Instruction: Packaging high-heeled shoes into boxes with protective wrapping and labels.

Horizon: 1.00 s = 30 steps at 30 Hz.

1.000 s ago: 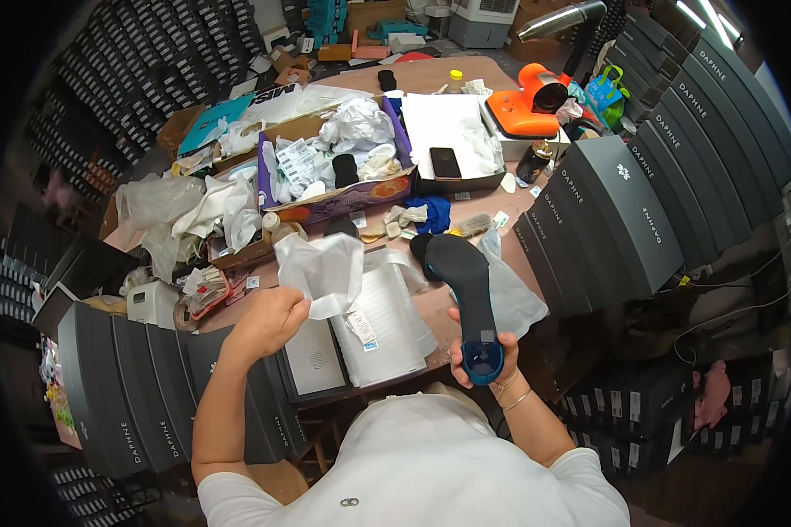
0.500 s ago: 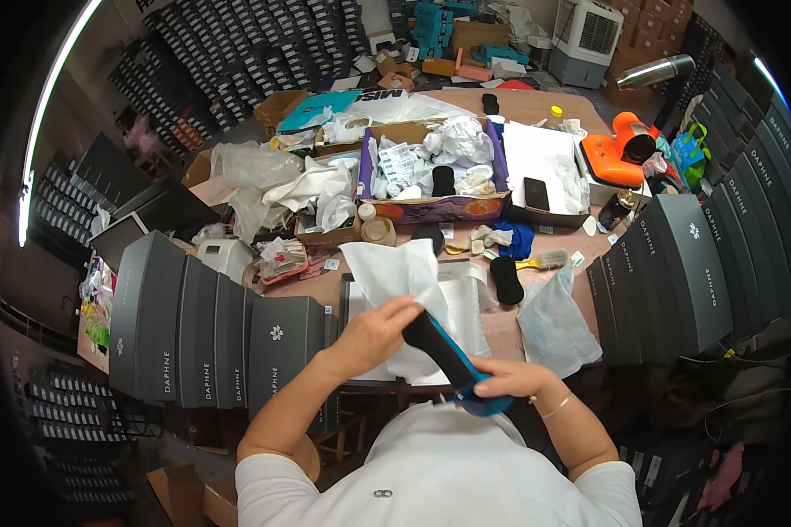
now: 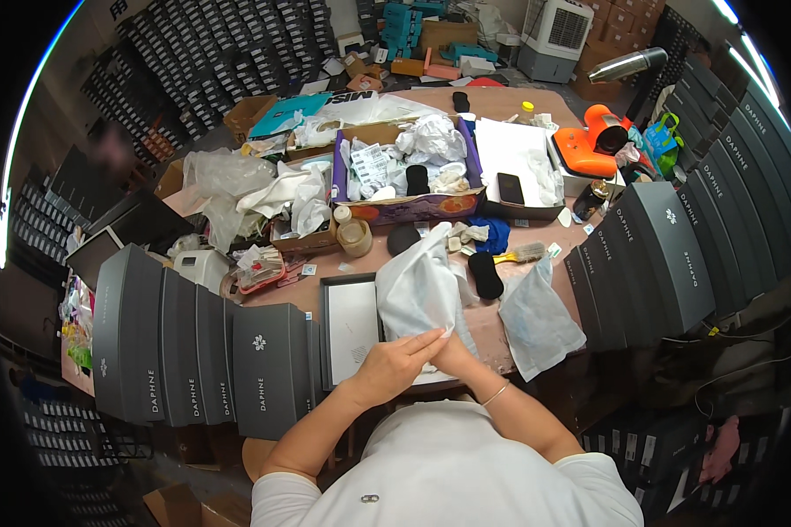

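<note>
I have both hands closed on the white dust bag: left hand pinching its lower edge, right hand gripping beneath. Bag lies over the open grey shoebox.

The cloth bag is white, as is the second bag beside it (faintly grey-blue in its folds). The stacked boxes are dark grey with small white emblems. The carton has purple walls, the appliance is bright orange, and the insole is black.
</note>
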{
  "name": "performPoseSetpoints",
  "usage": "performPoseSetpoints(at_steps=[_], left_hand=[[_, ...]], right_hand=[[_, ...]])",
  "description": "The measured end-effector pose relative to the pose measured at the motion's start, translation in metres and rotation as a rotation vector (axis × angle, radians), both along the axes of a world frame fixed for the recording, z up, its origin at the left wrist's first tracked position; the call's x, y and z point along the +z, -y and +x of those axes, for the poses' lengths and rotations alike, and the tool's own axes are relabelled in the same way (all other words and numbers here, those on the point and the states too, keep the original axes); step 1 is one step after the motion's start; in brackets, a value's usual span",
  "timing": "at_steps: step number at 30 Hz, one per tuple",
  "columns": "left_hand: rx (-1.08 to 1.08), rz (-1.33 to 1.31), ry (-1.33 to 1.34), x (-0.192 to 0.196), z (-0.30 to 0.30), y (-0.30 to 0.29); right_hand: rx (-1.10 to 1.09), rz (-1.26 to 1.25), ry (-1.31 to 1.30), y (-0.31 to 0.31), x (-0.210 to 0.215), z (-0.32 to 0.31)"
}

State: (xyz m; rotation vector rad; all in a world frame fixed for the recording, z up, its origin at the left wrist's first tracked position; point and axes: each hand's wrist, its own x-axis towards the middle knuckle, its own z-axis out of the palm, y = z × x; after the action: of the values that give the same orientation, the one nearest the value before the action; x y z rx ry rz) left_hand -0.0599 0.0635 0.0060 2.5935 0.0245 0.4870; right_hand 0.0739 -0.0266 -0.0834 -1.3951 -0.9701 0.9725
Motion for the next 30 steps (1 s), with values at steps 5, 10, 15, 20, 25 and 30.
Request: performPoseSetpoints(at_steps=[5,10,15,20,25,30], left_hand=[[-0.032,-0.265,0.056,0.001,0.005,0.013],[0.043,-0.223,0.111,-0.007,0.023,0.014],[-0.117,-0.259,0.058,-0.013,0.013,0.034],[-0.098,-0.357,0.141,0.001,0.03,0.027],[-0.132,-0.214,-0.006,-0.02,0.02,0.049],[-0.153,-0.314,0.085,-0.005,0.03,0.048]], right_hand=[[-0.075,-0.094,-0.908,0.026,0.014,0.012],[0.209,-0.141,0.646,0.021,-0.016,0.011],[-0.118,-0.116,-0.547,0.035,0.03,0.033],[-0.239,-0.021,-0.141,0.021,0.006,-0.001],[-0.04,0.005,0.305,0.011,0.003,0.031],[-0.18,-0.037,-0.061,0.015,0.006,-0.001]])
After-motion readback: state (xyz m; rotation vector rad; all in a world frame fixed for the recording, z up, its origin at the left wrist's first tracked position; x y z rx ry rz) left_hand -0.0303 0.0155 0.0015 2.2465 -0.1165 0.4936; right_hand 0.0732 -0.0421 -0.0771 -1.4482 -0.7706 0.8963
